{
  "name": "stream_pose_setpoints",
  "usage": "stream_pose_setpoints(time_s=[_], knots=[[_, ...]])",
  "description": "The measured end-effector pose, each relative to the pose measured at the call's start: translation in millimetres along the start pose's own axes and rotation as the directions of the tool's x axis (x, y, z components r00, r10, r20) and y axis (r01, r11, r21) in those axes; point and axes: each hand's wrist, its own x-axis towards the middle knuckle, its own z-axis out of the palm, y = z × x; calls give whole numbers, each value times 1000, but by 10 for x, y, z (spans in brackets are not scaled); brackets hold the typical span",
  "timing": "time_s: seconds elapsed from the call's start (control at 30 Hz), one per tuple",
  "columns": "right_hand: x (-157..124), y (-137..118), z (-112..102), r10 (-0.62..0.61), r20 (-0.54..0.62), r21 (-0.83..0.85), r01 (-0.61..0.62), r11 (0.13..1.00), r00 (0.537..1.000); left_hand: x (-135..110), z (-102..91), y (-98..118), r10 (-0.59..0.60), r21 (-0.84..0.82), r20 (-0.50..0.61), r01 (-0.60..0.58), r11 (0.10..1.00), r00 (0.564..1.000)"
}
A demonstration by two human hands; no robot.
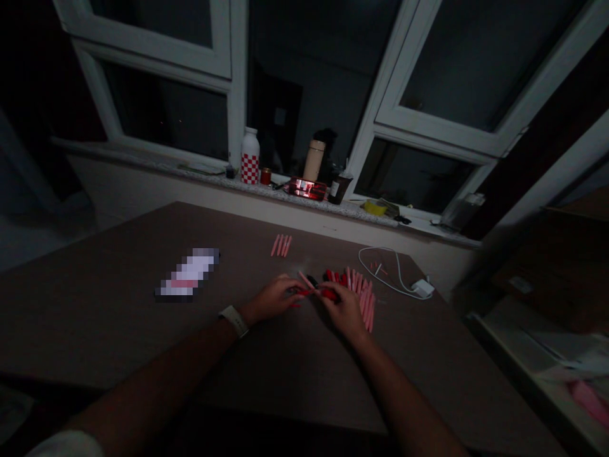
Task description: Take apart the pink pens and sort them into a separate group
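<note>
Over the middle of the table my left hand (275, 297) and my right hand (344, 311) are nearly together, fingers closed in a pinch. Between their fingertips runs a slim red stick-like piece (308, 292), gripped from both sides; its exact kind is too small and dark to tell. Just behind the fingertips lie a pink stick (304, 278) and a short black piece (312, 281). Beside my right hand is a row of pink pen-like sticks (367, 303), partly hidden by it, with red pieces (335, 277) at its left end. Several more pink sticks (281, 245) lie farther back.
A blurred-out phone-like object (188, 276) lies on the brown table (143, 336) at left. At right are a white cable with charger (422, 288) and small orange bits (373, 265). Along the windowsill stand a checkered bottle (250, 158), a beige flask (314, 160) and a dark cup (339, 188).
</note>
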Motion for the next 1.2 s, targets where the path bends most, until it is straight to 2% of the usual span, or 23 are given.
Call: stream_pose_setpoints(time_s=[0.2, 0.3, 0.47, 0.57, 0.67, 0.73, 0.9, 1.0, 1.2], knots=[[-19, -37, 35, 54, 9, 137, -54, 989, 999, 11, -35, 48, 46, 17, -23, -46, 999, 999], [-21, -27, 60, 87, -15, 172, -83, 982, 996, 17, -29, 38, 3, 4, -70, -3, 1000, 998], [-6, 19, 58, 129, -51, 92, -124, 988, 990, 23, -3, -21, -143, -69, -147, 134, 989, 979], [1, 61, 30, 129, -44, -27, -130, 991, 991, 34, 21, -69, -201, -112, -201, 181, 977, 959], [-1, 79, 5, 69, 29, -171, -63, 983, 997, 44, 45, -114, -240, -147, -233, 210, 967, 942], [-9, 53, 1, 32, 134, -237, 1, 971, 990, 47, 58, -134, -259, -162, -229, 226, 961, 938], [-46, -152, 54, 7, 378, -353, 137, 925, 926, 50, 67, -129, -254, -178, -208, 218, 960, 945], [-61, -274, 128, 0, 439, -405, 198, 893, 898, 52, 60, -97, -251, -166, -202, 220, 961, 947], [-48, -339, 281, 42, 461, -484, 212, 849, 886, 53, 55, -70, -227, -146, -199, 200, 969, 953]])
